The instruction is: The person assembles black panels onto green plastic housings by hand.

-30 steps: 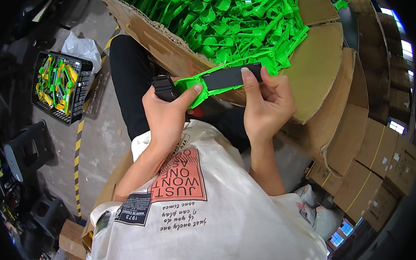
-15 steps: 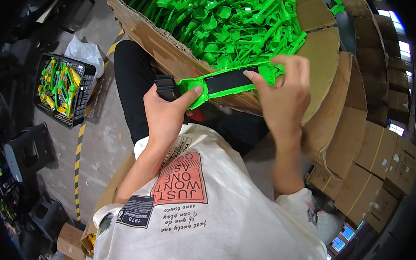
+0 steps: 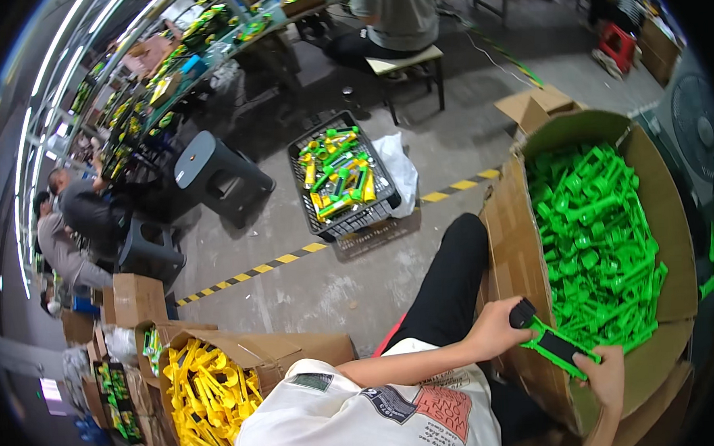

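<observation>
My left hand (image 3: 498, 329) grips the black end of a green plastic part with a black strip (image 3: 559, 346). My right hand (image 3: 604, 378) holds the other end of the same part, low at the right. Both hands are at the near wall of a big cardboard box (image 3: 513, 239) heaped with several bright green plastic parts (image 3: 600, 234). My black-trousered leg (image 3: 449, 287) rests against the box's left wall.
A black crate (image 3: 340, 175) of green and yellow parts stands on the concrete floor with a white bag (image 3: 398, 168) beside it. A box of yellow parts (image 3: 208, 392) sits lower left. Black stools (image 3: 217, 170), a yellow-black floor stripe (image 3: 294, 257) and seated people (image 3: 75, 230) lie beyond.
The view has swung away to the left and up, so the floor and workshop show. My hands and the green part have shifted to the lower right; both hands still hold it.
</observation>
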### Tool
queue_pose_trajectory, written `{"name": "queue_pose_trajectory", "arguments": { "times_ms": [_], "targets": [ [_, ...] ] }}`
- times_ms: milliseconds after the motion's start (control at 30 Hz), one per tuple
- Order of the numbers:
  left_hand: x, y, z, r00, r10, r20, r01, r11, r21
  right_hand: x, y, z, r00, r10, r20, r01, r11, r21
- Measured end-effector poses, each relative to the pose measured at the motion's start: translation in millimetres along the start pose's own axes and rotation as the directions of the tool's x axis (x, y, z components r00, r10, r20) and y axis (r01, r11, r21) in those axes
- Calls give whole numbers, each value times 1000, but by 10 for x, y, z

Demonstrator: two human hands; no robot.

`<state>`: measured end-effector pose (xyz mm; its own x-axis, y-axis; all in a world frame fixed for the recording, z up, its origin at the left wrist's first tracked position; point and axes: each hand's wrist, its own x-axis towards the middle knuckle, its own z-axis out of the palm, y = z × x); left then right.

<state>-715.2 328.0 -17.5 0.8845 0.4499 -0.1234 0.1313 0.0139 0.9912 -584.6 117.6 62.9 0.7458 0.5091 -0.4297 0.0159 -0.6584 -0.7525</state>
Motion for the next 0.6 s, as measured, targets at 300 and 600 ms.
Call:
{"name": "queue_pose_trajectory", "arguments": {
  "times_ms": [300,600],
  "targets": [
    [44,154,-57,993,121,-1,-121,992,-26,-83,-189,192,933,-358,-39,326,884,-335],
    [-65,145,15,999,41,27,-38,996,-84,-158,106,287,947,-207,-244,255,950,181]
  ]
}}
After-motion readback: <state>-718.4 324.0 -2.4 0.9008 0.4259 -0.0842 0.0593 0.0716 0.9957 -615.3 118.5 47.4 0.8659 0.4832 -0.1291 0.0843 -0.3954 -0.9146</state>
